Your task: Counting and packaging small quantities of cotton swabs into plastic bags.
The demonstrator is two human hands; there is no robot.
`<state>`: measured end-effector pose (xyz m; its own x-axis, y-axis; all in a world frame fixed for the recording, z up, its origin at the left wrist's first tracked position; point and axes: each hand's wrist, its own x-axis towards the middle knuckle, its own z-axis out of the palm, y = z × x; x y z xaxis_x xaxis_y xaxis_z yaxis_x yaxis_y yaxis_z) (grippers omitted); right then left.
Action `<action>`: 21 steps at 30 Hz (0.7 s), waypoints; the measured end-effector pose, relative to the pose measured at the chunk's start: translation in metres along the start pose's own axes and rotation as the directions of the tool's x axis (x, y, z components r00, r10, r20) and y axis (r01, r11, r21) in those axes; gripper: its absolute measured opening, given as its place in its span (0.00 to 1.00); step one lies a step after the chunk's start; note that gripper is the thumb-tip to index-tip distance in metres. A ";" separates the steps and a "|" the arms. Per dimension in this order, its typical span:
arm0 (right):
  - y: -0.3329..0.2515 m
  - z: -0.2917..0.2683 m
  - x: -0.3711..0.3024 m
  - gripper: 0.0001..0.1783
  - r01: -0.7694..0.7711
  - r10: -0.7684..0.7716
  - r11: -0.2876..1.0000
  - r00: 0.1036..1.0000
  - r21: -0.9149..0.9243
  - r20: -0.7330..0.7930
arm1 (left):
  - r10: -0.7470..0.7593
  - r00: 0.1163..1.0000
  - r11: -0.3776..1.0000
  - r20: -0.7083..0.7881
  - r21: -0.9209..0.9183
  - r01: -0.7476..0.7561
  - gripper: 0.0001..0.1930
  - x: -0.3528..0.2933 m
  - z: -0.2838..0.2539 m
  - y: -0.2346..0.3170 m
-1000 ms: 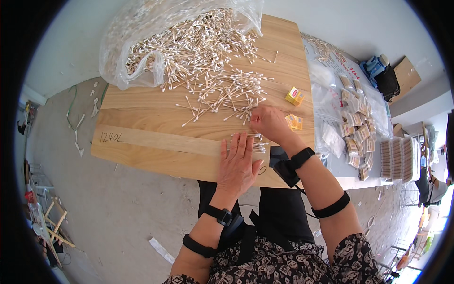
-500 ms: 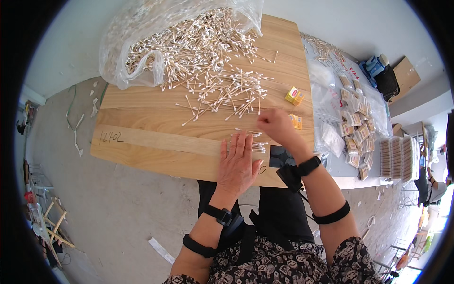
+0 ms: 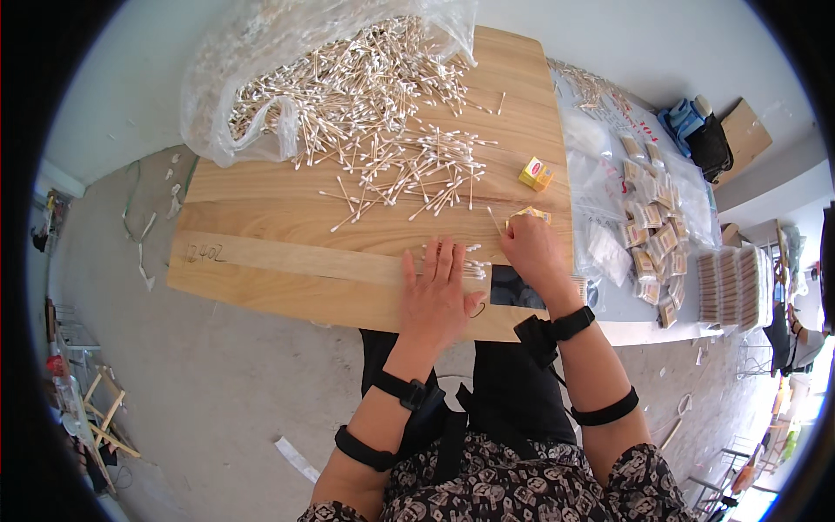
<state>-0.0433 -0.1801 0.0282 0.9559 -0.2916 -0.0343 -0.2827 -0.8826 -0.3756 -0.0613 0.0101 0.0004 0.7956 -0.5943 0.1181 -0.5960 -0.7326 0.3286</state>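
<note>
My left hand (image 3: 437,296) lies flat near the table's front edge, fingers stretched out over a small row of cotton swabs (image 3: 474,271) whose white tips show beside the fingertips. Just to its right, my right hand (image 3: 534,250) is closed, and one cotton swab (image 3: 494,221) sticks up out of its fingers. Partly hidden behind that hand is a yellow packet (image 3: 537,213). Farther back stands a small yellow box (image 3: 536,174). Loose swabs (image 3: 444,165) are scattered across the middle of the table, spreading out from a clear plastic bag (image 3: 204,117) full of them.
A dark rectangular patch (image 3: 511,289) sits at the table's front, by my right wrist. On the grey side surface at the right lie many small swab packs (image 3: 652,239), clear plastic bags (image 3: 609,252) and neat stacked rows of packs (image 3: 735,287). A blue container (image 3: 687,116) stands behind.
My right hand has moved right and slightly toward me, away from the loose swabs, and a swab now shows in its fingers. My left hand stays flat in place.
</note>
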 end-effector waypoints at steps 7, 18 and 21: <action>-0.017 0.002 -0.005 0.05 0.257 -0.134 0.852 0.949 0.456 -0.284 | 0.071 0.997 0.997 0.010 0.017 -0.071 0.41 -0.028 0.000 0.016; -0.010 0.040 -0.095 0.12 0.061 0.327 0.278 0.932 0.959 -0.155 | 0.070 0.994 0.997 0.084 0.022 -0.072 0.40 -0.003 -0.002 0.018; -0.011 0.046 -0.094 0.13 0.173 0.304 0.293 0.916 0.941 -0.262 | 0.088 0.994 0.996 0.067 -0.016 -0.087 0.39 -0.024 -0.001 0.022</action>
<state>-0.1266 -0.1258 -0.0070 0.7689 -0.6318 0.0977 0.1569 0.0383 -0.9869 -0.0935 0.0088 0.0059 0.7308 -0.6774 0.0838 -0.6615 -0.6726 0.3316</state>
